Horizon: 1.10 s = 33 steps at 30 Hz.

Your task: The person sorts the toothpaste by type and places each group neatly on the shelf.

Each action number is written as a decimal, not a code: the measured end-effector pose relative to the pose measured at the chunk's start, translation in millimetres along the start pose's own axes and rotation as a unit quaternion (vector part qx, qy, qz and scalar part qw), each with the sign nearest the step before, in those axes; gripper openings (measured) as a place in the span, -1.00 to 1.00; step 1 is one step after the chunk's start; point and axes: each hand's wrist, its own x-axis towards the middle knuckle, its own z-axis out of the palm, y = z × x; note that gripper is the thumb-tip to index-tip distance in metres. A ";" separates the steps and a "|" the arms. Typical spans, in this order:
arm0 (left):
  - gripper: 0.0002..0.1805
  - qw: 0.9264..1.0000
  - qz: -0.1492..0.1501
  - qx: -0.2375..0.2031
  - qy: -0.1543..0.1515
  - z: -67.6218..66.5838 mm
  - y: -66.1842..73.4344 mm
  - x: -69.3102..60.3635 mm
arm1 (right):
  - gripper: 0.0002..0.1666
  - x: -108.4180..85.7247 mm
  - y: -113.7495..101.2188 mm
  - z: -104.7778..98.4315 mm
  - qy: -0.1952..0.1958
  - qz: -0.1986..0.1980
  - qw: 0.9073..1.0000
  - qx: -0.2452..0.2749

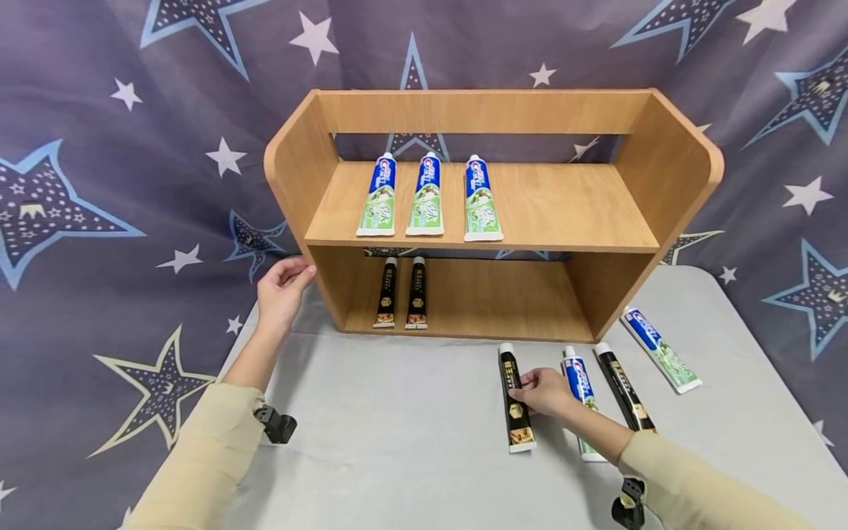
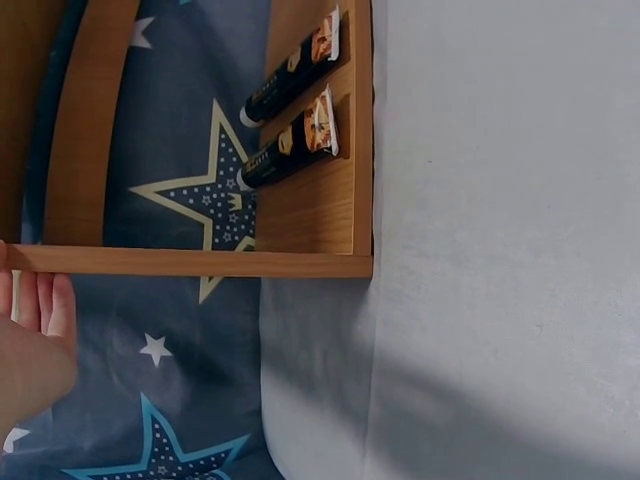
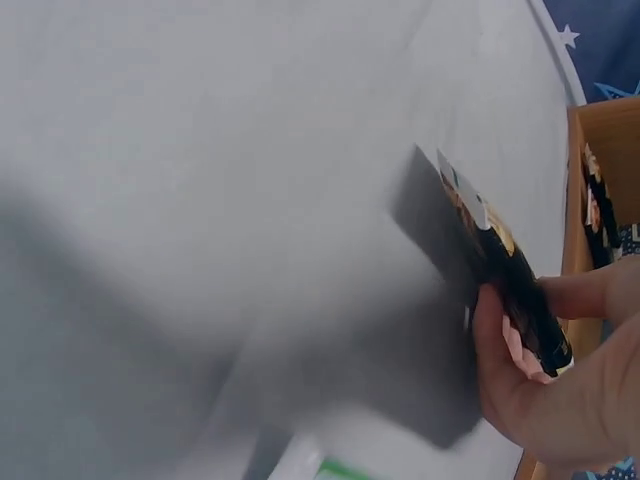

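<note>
My right hand (image 1: 546, 391) pinches a black toothpaste tube (image 1: 514, 401) just in front of the shelf. In the right wrist view the thumb and fingers are on either side of this tube (image 3: 515, 285), held above the grey surface. My left hand (image 1: 281, 294) touches the outer face of the left side panel of the wooden shelf (image 1: 464, 335); its fingers (image 2: 60, 310) rest against the panel. Two black toothpaste tubes (image 1: 387, 294) lie on the lower level. On the upper level lie three green-and-blue toothpaste tubes (image 1: 426, 195).
To the right on the grey table (image 1: 397, 442) lie a green-and-blue tube (image 1: 578, 379) partly under my right forearm, another black tube (image 1: 623, 386) and a further green-and-blue tube (image 1: 659, 350). A star-patterned curtain (image 1: 165, 147) hangs behind the shelf.
</note>
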 end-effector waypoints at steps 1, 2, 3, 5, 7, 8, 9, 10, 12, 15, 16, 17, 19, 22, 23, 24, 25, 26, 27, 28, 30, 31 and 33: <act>-0.87 1.000 0.001 0.001 0.000 0.5 -0.3 0.0 | -0.68 0.7 -3.0 1.4 -0.007 0.006 1.000 0.013; -0.88 1.000 0.001 0.004 0.001 0.8 -0.4 -0.2 | -0.68 1.3 -6.4 2.8 -0.013 0.012 0.999 0.026; -0.88 1.000 0.001 0.007 0.001 1.0 -0.4 -0.4 | -0.68 1.9 -9.8 4.2 -0.019 0.014 0.999 0.036; -0.86 1.000 -0.002 0.008 -0.001 1.3 -0.3 -0.6 | -0.69 3.3 -16.6 6.8 -0.027 0.014 0.998 0.054; -0.83 1.000 -0.006 0.011 -0.002 1.3 -0.1 -0.8 | -0.68 5.2 -23.0 9.9 -0.032 0.011 0.997 0.066; -0.82 1.000 -0.009 0.012 -0.003 1.6 0.2 -0.7 | -0.68 6.5 -25.9 11.1 -0.036 0.009 0.997 0.071; -0.80 1.000 -0.010 0.012 -0.004 1.9 0.2 -0.4 | -0.68 8.1 -28.1 12.6 -0.038 0.009 0.996 0.079; -0.80 1.000 -0.011 0.013 -0.004 2.2 0.2 -0.2 | -0.67 9.9 -30.4 13.8 -0.042 0.007 0.995 0.087; -0.80 1.000 -0.012 0.013 -0.005 2.7 0.2 -0.1 | -0.67 14.3 -34.4 16.6 -0.048 0.009 0.994 0.099; -0.81 1.000 -0.010 0.013 -0.005 2.8 0.0 -0.3 | -0.66 22.0 -39.9 20.8 -0.055 0.012 0.992 0.116; -0.82 1.000 -0.009 0.013 -0.003 2.5 -0.2 -0.5 | -0.66 25.2 -41.8 22.4 -0.058 0.012 0.991 0.121; -0.83 1.000 -0.007 0.012 -0.001 2.1 -0.1 -0.8 | -0.67 28.4 -43.8 24.2 -0.059 0.012 0.990 0.126; -0.85 1.000 -0.006 0.007 0.004 1.6 -0.5 -0.9 | -0.67 35.2 -47.6 27.3 -0.061 0.009 0.989 0.137; -0.88 1.000 -0.011 0.002 0.008 0.7 -1.1 -0.5 | -0.67 45.1 -53.7 30.8 -0.062 0.007 0.986 0.153; -0.88 1.000 -0.013 0.002 0.007 0.5 -1.2 -0.5 | -0.67 47.6 -56.3 31.2 -0.061 0.008 0.986 0.156; -0.88 1.000 -0.016 0.003 0.005 0.2 -1.7 0.0 | -0.66 50.7 -58.8 31.6 -0.060 0.010 0.986 0.158; -0.87 1.000 -0.018 0.006 0.003 0.0 -1.8 0.1 | -0.66 53.2 -61.8 31.9 -0.059 0.012 0.986 0.158; -0.87 1.000 -0.019 0.009 0.000 -0.2 -2.0 0.3 | -0.65 56.2 -64.8 32.2 -0.058 0.015 0.986 0.158; -0.87 1.000 -0.020 0.014 0.000 -0.3 -2.4 0.5 | -0.64 59.5 -68.0 32.6 -0.055 0.019 0.986 0.159; -0.86 1.000 -0.019 0.017 0.000 -0.3 -2.6 0.6 | -0.62 63.2 -71.0 32.9 -0.054 0.020 0.986 0.159; -0.87 1.000 -0.018 0.017 0.001 -0.1 -3.2 1.0 | -0.58 71.7 -77.3 33.7 -0.050 0.021 0.985 0.163; -0.87 1.000 -0.016 0.016 0.003 0.3 -3.2 1.0 | -0.57 76.0 -80.6 33.9 -0.046 0.019 0.984 0.168; -0.88 1.000 -0.016 0.007 0.003 1.2 -3.6 1.6 | -0.54 85.1 -86.7 34.4 -0.037 0.019 0.983 0.178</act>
